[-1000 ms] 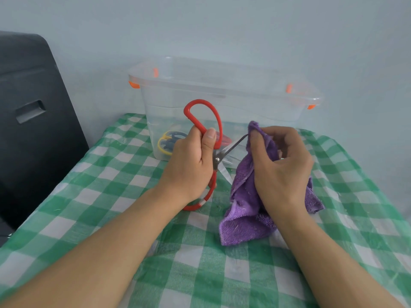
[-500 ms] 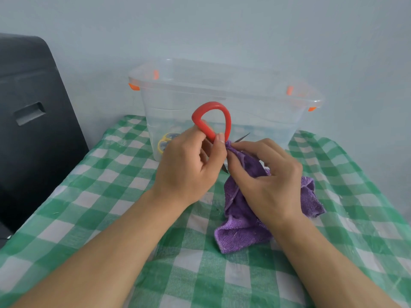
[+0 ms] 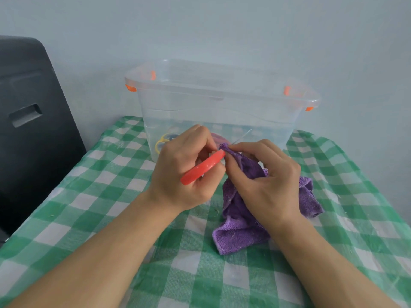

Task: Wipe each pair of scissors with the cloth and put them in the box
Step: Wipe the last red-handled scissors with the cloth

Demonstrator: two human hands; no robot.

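A: Starting nearest: both forearms come in from the bottom edge over a green-and-white checked tablecloth [image 3: 93,192]. What's each hand doing?

B: Left hand [image 3: 184,172] is curled around the red-handled scissors [image 3: 203,167]; one red handle loop shows edge-on across the fingers, tilted up toward the right. Right hand [image 3: 264,181] pinches a purple cloth [image 3: 240,232] between thumb and fingertips, right at the top of the handle, where the blades would start. The two hands are touching or nearly so at that spot.

A: Blades?

B: Mostly hidden by the cloth and fingers. A thin metal tip [image 3: 242,136] pokes out past the right hand, pointing up-right toward the box. Can't tell if the blades are spread or together.

A: Rest of the cloth?

B: Hangs from the pinch and bunches on the tablecloth under the right wrist.

A: Behind the hands?

B: Clear plastic box [image 3: 222,101] with orange clips at the corners, lid off, standing at the far edge against a pale wall. Through the front wall, at lower left, I see yellow-handled scissors [image 3: 163,141] on the bottom. Something pinkish sits beside them, half hidden by the left hand, can't identify it.

A: Anything else?

B: Black chair back [image 3: 33,121] at far left, beside the table.
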